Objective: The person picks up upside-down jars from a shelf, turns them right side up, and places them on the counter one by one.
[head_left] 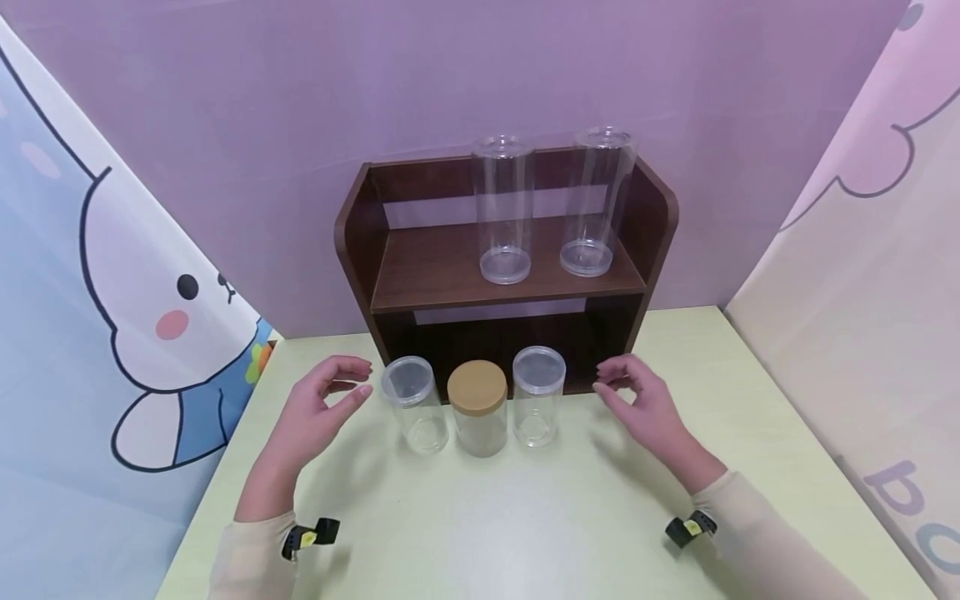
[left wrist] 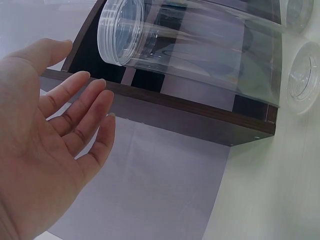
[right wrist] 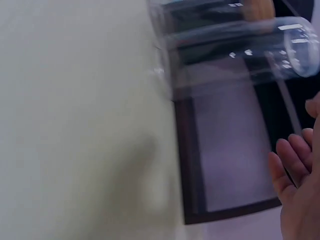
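Three clear cylindrical jars point(head_left: 536, 417), the middle one tan-lidded, are set upright on the pale tabletop point(head_left: 480, 533) between the left hand point(head_left: 315, 417) and right hand point(head_left: 647, 407), whose curved fingers point(head_left: 343, 365) and thumbs point(head_left: 348, 406) are held apart.

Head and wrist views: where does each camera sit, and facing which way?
Head: on the head, facing forward and down at shelf and table; left hand, right hand and sleeves show.
Left wrist: on that wrist, looking past left hand at short left jar and shelf; that hand shows.
Right wrist: on that wrist, looking at short right jar and shelf; part of right hand shows.
Head and left wrist share left hand and short left jar.
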Tool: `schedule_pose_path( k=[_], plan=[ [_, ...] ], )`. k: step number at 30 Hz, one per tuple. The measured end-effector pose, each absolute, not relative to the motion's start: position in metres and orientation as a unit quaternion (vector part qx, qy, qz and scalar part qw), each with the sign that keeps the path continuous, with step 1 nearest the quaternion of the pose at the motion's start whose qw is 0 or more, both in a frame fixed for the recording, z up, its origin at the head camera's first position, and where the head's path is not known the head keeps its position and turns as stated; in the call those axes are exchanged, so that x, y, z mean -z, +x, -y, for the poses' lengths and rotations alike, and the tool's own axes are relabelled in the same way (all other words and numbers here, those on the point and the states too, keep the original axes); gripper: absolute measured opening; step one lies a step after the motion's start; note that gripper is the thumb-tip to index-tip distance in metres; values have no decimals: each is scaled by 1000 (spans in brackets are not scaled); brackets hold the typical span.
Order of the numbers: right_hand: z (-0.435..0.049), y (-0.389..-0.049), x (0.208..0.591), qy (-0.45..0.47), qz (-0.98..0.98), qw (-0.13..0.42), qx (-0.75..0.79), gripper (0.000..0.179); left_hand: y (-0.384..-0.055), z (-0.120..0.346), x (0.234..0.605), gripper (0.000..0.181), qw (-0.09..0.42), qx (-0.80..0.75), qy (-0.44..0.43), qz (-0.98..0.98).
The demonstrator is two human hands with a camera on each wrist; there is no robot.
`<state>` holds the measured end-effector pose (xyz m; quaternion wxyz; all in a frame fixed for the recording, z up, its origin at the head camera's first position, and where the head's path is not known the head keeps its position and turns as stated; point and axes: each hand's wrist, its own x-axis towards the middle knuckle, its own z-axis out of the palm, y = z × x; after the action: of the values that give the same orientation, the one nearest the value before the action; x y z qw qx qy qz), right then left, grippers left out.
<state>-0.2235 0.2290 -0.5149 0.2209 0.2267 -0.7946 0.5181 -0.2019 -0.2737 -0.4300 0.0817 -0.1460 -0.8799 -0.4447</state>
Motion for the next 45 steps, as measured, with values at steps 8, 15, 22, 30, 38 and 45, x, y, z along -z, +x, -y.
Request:
schedule_pose_path(
  k=[8,15,22,30,38,45],
  plan=[
    [-250,-235,482,131,786,332,-505,21,-201,273,430,31,82,449,-148,878],
    [-263,-253,466,96,783,331,-518,40,-201,273,429,30,77,449,-146,878],
    [-260,-262,450,116,778,313,-532,45,-200,273,429,31,76,442,-143,882],
    [-256,-267,452,54,782,305,-541,38,-200,271,430,30,71,450,-145,878],
    [-255,-265,452,46,774,304,-554,34,-199,270,431,31,69,447,-149,879],
    [-256,-265,452,50,769,304,-560,34,-199,264,431,30,67,450,-163,876]
  ],
)
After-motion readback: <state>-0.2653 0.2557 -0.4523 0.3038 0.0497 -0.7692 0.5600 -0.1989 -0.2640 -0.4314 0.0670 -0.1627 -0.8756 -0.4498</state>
